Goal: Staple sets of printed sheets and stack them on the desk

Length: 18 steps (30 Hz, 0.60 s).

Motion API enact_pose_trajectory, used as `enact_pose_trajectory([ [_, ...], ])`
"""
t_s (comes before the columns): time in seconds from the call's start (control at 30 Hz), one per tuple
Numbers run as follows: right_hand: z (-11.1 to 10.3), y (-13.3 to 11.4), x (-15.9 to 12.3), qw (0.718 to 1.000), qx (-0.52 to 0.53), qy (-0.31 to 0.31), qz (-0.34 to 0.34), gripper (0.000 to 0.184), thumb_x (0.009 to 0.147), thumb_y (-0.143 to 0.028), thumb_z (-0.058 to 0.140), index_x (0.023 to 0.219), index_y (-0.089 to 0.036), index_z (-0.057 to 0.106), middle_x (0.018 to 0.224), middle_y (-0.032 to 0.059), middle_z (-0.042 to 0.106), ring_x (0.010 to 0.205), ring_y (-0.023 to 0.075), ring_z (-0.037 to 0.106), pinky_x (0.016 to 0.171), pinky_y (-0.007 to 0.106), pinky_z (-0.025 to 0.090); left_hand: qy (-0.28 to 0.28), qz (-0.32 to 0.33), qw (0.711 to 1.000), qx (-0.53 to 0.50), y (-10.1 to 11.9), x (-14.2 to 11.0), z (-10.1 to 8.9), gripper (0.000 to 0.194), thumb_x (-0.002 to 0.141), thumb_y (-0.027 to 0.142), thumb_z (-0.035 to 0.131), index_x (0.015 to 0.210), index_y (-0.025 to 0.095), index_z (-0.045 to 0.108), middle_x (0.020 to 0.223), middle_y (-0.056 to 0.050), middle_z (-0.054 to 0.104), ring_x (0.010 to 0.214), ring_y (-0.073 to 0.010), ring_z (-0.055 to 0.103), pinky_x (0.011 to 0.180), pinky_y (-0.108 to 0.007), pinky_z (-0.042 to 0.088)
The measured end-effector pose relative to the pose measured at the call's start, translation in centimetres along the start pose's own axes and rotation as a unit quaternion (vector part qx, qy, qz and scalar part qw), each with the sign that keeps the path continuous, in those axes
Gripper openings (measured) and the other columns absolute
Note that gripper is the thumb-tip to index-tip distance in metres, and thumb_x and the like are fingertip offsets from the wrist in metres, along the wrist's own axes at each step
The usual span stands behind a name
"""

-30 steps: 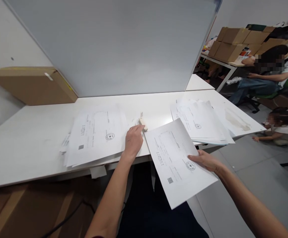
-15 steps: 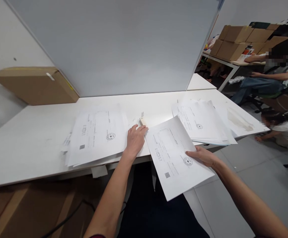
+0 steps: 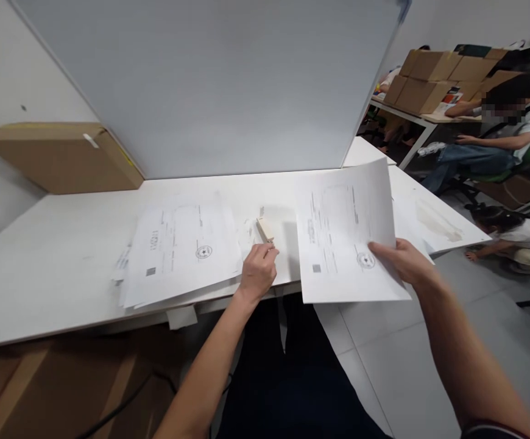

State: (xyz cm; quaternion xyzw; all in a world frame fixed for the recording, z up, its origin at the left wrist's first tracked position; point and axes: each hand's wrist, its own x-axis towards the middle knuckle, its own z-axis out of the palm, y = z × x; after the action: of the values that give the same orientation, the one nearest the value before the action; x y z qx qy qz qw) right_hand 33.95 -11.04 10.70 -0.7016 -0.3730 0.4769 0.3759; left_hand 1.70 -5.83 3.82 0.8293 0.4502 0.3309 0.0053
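My right hand [image 3: 406, 263] grips a printed sheet of paper [image 3: 338, 231] by its right edge, thumb on the front near a round star stamp. The sheet is raised over the right paper pile and hides most of it. At the table's front edge, my left hand [image 3: 259, 268] is closed, fingertips pinched together; whatever they may hold is too small to make out. Just beyond those fingers lies a small cream-coloured block [image 3: 264, 229]. To the left rests a loose pile of printed papers [image 3: 183, 250], its top page bearing a similar stamp and a square code.
A white table [image 3: 64, 262] runs beneath the papers. Behind it stands a grey-white panel [image 3: 219, 85], with a cardboard box [image 3: 64, 158] at the left. Far right, a seated person [image 3: 516, 122] is at another table with cartons [image 3: 424, 79]; another person [image 3: 521, 235] is low on the floor.
My right hand has lifted the sheet up and to the right, over the right pile. My left hand has left the sheet's edge and the block, drawn slightly nearer, and its fingers have closed.
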Motion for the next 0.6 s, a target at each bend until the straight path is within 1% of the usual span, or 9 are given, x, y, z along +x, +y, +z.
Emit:
enact_pose_trajectory([
  [0.03, 0.6, -1.1, 0.2, 0.999, 0.031, 0.002, -0.024, 0.039, 0.068, -0.038, 0.073, 0.097, -0.014, 0.065, 0.097, 0.0138, 0.071, 0.083, 0.0277, 0.069, 0.071, 0.036, 0.058, -0.016, 0.0, 1.0, -0.005, 0.1, -0.4, 0.4, 0.031, 0.079, 0.004, 0.04, 0.089, 0.014, 0.067, 0.096, -0.013, 0.066, 0.094, -0.0241, 0.059, 0.083, -0.037, 0.049],
  [0.07, 1.6, -2.3, 0.5, 0.997, 0.058, -0.01, -0.046, 0.039, 0.068, -0.036, 0.073, 0.1, -0.014, 0.064, 0.099, 0.0131, 0.071, 0.084, 0.0268, 0.069, 0.074, 0.035, 0.058, -0.038, 0.0, 0.999, -0.009, 0.1, -0.8, 0.7, 0.028, 0.08, 0.005, 0.041, 0.088, 0.013, 0.067, 0.094, -0.013, 0.066, 0.093, -0.0241, 0.059, 0.082, -0.037, 0.05],
  [0.13, 4.8, -4.4, 1.2, 0.99, 0.09, -0.072, -0.077, 0.039, 0.068, -0.03, 0.073, 0.101, -0.012, 0.063, 0.102, 0.0128, 0.07, 0.087, 0.0253, 0.068, 0.08, 0.036, 0.056, -0.07, 0.003, 0.997, -0.015, -0.1, -1.4, 1.5, 0.027, 0.081, 0.008, 0.043, 0.093, 0.013, 0.066, 0.093, -0.013, 0.067, 0.095, -0.0246, 0.06, 0.083, -0.038, 0.05],
  [0.23, 11.9, -6.9, 2.4, 0.978, 0.08, -0.162, -0.103, 0.034, 0.071, -0.029, 0.07, 0.098, -0.01, 0.064, 0.102, 0.0136, 0.07, 0.087, 0.0237, 0.067, 0.082, 0.036, 0.054, -0.092, 0.005, 0.996, -0.017, -0.3, -2.0, 2.4, 0.032, 0.083, 0.007, 0.039, 0.101, 0.013, 0.065, 0.093, -0.012, 0.068, 0.099, -0.0251, 0.061, 0.09, -0.042, 0.047],
  [0.33, 19.3, -8.4, 3.2, 0.966, 0.029, -0.229, -0.112, 0.027, 0.075, -0.027, 0.064, 0.095, -0.009, 0.062, 0.104, 0.0147, 0.069, 0.086, 0.0221, 0.067, 0.077, 0.032, 0.055, -0.125, 0.007, 0.992, -0.013, -0.3, -1.9, 2.8, 0.033, 0.084, 0.008, 0.037, 0.104, 0.014, 0.063, 0.098, -0.013, 0.068, 0.103, -0.0257, 0.061, 0.095, -0.043, 0.044],
  [0.4, 23.5, -9.0, 3.5, 0.962, -0.033, -0.239, -0.124, 0.028, 0.078, -0.028, 0.06, 0.098, -0.008, 0.06, 0.103, 0.0139, 0.068, 0.084, 0.021, 0.066, 0.071, 0.031, 0.054, -0.137, 0.005, 0.99, -0.012, -0.3, -1.7, 2.8, 0.032, 0.081, 0.009, 0.042, 0.105, 0.014, 0.062, 0.103, -0.014, 0.067, 0.105, -0.0268, 0.059, 0.095, -0.043, 0.045],
  [0.47, 26.9, -9.5, 3.5, 0.959, -0.07, -0.243, -0.131, 0.03, 0.08, -0.029, 0.058, 0.101, -0.008, 0.058, 0.102, 0.0132, 0.067, 0.082, 0.0204, 0.065, 0.068, 0.03, 0.053, -0.144, 0.004, 0.989, -0.03, -0.2, -1.5, 2.7, 0.034, 0.075, 0.006, 0.045, 0.104, 0.013, 0.062, 0.105, -0.014, 0.066, 0.108, -0.0279, 0.058, 0.093, -0.042, 0.046],
  [0.53, 29.3, -9.9, 3.4, 0.955, -0.09, -0.247, -0.134, 0.031, 0.08, -0.03, 0.059, 0.102, -0.008, 0.057, 0.102, 0.0128, 0.066, 0.08, 0.0197, 0.065, 0.065, 0.029, 0.052, -0.141, -0.005, 0.988, -0.07, -0.2, -1.3, 2.5, 0.039, 0.069, 0.002, 0.045, 0.104, 0.012, 0.061, 0.107, -0.015, 0.065, 0.108, -0.0284, 0.057, 0.091, -0.041, 0.047],
  [0.6, 30.9, -10.3, 3.1, 0.951, -0.12, -0.248, -0.139, 0.03, 0.081, -0.031, 0.058, 0.101, -0.009, 0.057, 0.099, 0.012, 0.067, 0.076, 0.018, 0.064, 0.061, 0.027, 0.051, -0.128, -0.025, 0.985, -0.111, -0.2, -1.2, 2.5, 0.043, 0.066, 0.002, 0.046, 0.106, 0.011, 0.058, 0.107, -0.015, 0.065, 0.105, -0.0289, 0.058, 0.09, -0.042, 0.048],
])
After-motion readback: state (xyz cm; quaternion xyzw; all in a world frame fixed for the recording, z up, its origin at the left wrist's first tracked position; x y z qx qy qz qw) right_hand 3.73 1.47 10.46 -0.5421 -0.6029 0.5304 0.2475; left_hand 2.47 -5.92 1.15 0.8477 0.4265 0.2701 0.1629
